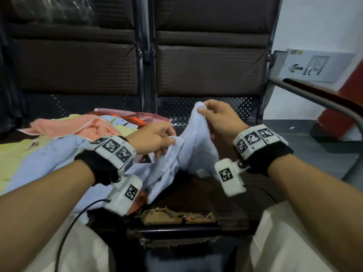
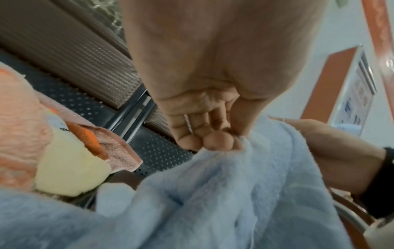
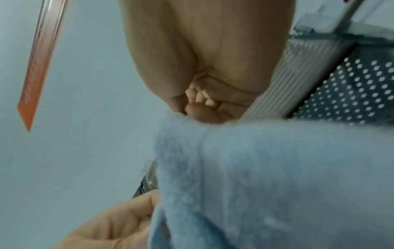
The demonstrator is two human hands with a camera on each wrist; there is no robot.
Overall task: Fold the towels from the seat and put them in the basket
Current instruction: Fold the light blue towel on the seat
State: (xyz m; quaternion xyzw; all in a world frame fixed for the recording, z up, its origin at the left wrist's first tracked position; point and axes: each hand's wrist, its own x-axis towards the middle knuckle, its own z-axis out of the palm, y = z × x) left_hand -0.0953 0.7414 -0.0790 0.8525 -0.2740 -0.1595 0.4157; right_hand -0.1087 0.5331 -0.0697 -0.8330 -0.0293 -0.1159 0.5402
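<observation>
A light blue towel [image 1: 193,146] hangs crumpled between both hands over the dark seat [image 1: 225,203]. My left hand [image 1: 157,139] pinches its edge low on the left; the left wrist view shows the fingertips [image 2: 215,141] curled onto the fluffy cloth [image 2: 213,202]. Higher and to the right, my right hand [image 1: 214,114] pinches the towel's top corner, and its curled fingers [image 3: 204,112] meet the blue cloth [image 3: 277,176] in the right wrist view. A pile of pink, yellow and blue towels [image 1: 64,134] lies on the seat to the left. No basket is in view.
Dark padded seat backs [image 1: 208,61] stand behind. A metal armrest [image 1: 318,99] runs along the right side. The seat's front edge [image 1: 176,214] is torn, showing padding. A cable [image 1: 72,226] trails from my left wrist over my light trousers.
</observation>
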